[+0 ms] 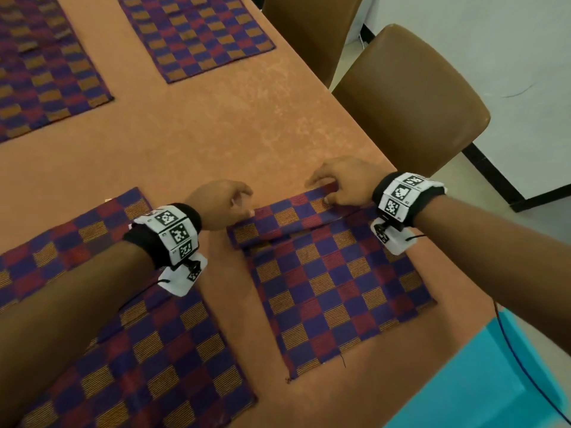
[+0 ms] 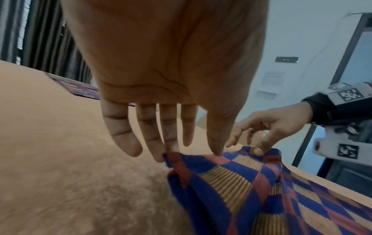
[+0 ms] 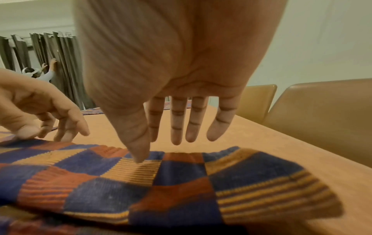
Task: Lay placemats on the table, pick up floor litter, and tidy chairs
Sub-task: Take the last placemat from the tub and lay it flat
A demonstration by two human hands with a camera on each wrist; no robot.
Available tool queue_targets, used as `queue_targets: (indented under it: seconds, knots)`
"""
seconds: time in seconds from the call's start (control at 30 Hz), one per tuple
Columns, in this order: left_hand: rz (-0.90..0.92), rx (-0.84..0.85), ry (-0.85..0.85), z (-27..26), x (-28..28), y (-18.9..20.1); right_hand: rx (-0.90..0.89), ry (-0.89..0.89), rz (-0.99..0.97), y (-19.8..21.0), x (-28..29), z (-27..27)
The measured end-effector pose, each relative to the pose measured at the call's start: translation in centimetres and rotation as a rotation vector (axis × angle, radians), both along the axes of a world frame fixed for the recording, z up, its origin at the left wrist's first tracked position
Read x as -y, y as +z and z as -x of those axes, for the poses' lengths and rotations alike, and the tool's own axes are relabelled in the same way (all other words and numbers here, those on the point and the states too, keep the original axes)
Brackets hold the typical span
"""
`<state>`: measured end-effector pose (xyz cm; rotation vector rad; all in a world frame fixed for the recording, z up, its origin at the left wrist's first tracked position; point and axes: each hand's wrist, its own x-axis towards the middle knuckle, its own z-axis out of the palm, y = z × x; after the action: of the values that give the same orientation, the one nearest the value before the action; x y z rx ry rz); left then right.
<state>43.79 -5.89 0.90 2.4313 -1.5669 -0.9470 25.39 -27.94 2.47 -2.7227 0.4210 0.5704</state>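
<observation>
A checked purple, red and orange placemat [image 1: 333, 288] lies near the right edge of the orange table [image 1: 216, 134], its far edge folded back over itself [image 1: 293, 214]. My left hand [image 1: 244, 205] pinches the left corner of that fold; in the left wrist view the thumb and fingertips [image 2: 163, 157] meet the raised corner of the placemat [image 2: 241, 190]. My right hand [image 1: 324, 189] holds the fold further right. Its thumb [image 3: 138, 157] sits on top of the cloth [image 3: 161, 182], and its other fingers reach past the edge.
Three more placemats lie flat: near left [image 1: 123, 335], far left [image 1: 46, 66], far middle [image 1: 194, 32]. Two brown chairs [image 1: 411, 97] [image 1: 309, 26] stand along the table's right side. A turquoise surface [image 1: 479, 381] shows at bottom right. Another person [image 3: 40, 71] stands by the far curtains.
</observation>
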Motion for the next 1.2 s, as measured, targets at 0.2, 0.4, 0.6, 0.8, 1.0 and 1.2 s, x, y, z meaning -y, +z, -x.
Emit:
queue_targets:
  seconds: [0.2,0.4,0.6,0.8,1.0,1.2]
  knots:
    - [-0.081,-0.11,-0.094,1.1,0.7,-0.5,-0.15,-0.047,-0.068,-0.9,0.4,-0.7]
    - [-0.002,-0.367,0.055,0.2,0.6,0.6,-0.011,-0.108,-0.089,0.6,1.7,0.0]
    - [0.023,-0.558,0.195,-1.0,0.9,0.9,0.104,-0.188,-0.082,2.9,3.5,-1.2]
    - [0.301,-0.255,0.429,-4.8,3.0,0.0,0.278,-0.263,0.068,3.0,6.0,-6.4]
    - [0.01,0.204,0.369,-9.3,4.4,0.2,0.309,-0.374,0.123,2.3,7.1,-7.9]
    - [0.069,0.155,0.076,-1.5,-0.1,-2.1,-0.115,-0.313,0.035,1.5,4.7,2.9]
